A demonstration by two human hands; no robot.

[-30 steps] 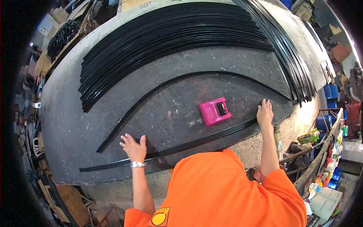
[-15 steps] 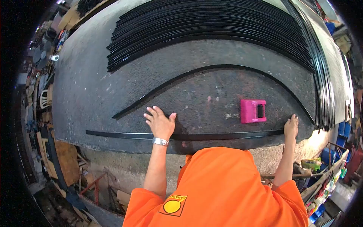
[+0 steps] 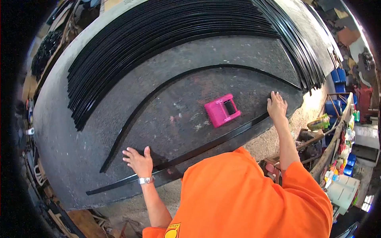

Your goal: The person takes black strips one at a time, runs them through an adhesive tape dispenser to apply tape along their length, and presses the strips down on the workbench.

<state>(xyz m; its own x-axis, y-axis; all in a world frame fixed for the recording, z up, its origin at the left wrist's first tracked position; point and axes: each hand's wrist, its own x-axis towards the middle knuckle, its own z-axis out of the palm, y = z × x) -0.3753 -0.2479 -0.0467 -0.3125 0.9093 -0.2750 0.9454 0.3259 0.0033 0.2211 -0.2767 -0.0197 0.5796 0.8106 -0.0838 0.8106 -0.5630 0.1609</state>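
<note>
A long black strip (image 3: 202, 148) lies along the near edge of the dark table (image 3: 79, 158). My left hand (image 3: 139, 162), with a metal watch at the wrist, is spread over the strip's left part, fingers apart. At the strip's right end rests my right hand (image 3: 278, 107), its fingers extended and covering that end. Between the hands, nearer the right one, sits a pink device (image 3: 222, 110) with a black roll in it. A second black strip (image 3: 158, 88) curves beyond it in an arch.
A wide stack of black strips (image 3: 170, 33) covers the table's far side, and another bundle (image 3: 293, 43) runs down the right. Beyond the right edge are a wooden rail (image 3: 331, 146), blue containers (image 3: 332, 107) and clutter.
The view has swung and tilted, shifting the whole table in the picture. Both hands keep nearly the same places along the near strip, fingers still spread.
</note>
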